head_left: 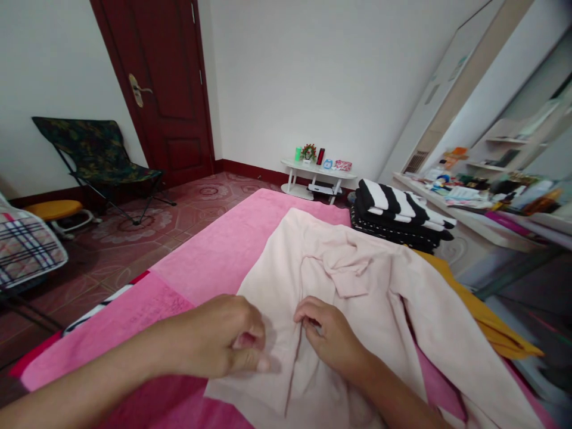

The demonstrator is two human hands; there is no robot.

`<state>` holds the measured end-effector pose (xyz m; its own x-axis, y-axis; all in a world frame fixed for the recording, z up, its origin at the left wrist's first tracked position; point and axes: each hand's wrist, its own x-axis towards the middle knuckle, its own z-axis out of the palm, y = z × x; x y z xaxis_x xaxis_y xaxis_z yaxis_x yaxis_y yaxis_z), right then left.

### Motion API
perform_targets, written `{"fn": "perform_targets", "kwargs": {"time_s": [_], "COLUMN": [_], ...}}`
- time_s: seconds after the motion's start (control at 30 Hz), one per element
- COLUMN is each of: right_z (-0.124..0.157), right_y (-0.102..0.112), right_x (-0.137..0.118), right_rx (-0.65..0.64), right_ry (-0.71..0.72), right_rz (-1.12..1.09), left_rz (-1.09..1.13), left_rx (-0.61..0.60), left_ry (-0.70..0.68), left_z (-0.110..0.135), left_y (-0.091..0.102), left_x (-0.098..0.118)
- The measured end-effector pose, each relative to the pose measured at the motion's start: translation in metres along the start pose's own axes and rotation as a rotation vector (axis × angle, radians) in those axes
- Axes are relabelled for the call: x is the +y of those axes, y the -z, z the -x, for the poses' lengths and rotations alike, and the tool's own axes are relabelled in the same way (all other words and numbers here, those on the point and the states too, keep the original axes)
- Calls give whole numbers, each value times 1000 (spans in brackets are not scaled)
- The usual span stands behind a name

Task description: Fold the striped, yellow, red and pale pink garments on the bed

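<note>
A pale pink shirt lies spread on a pink bed cover, collar pointing away from me. My left hand rests on the shirt's left front edge with fingers curled and thumb pressed to them, pinching the cloth. My right hand sits just to the right, fingertips bent and pinching the opposite front edge near the placket. The two hands are a few centimetres apart over the shirt's middle.
A stack of folded black-and-white striped clothes sits at the bed's far right, with a yellow garment under the shirt's right side. A folding chair, dark red door, small white table and cluttered shelf surround the bed.
</note>
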<state>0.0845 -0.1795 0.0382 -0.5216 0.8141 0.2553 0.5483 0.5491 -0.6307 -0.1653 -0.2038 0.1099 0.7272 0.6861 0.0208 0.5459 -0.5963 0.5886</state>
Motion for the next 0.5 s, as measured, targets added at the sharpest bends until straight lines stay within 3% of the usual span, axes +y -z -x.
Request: {"fn": "perform_targets", "kwargs": {"time_s": [0.07, 0.2, 0.27, 0.4, 0.5], "right_z": [-3, -12, -14, -12, -8], "right_y": [13, 51, 65, 64, 55], "right_x": [6, 34, 50, 70, 82], "right_rx": [65, 343, 432, 390, 432], "right_ry": [-53, -189, -268, -396, -356], "right_rz": [103, 378, 453, 543, 519], "left_rz": [-66, -157, -187, -290, -342], "left_rx": [40, 283, 301, 296, 291], "left_ry": [-23, 13, 63, 148, 146], "left_z": [-32, -102, -127, -147, -146], "left_y": [-1, -14, -24, -48, -58], "left_x": [-11, -58, -82, -108, -112]}}
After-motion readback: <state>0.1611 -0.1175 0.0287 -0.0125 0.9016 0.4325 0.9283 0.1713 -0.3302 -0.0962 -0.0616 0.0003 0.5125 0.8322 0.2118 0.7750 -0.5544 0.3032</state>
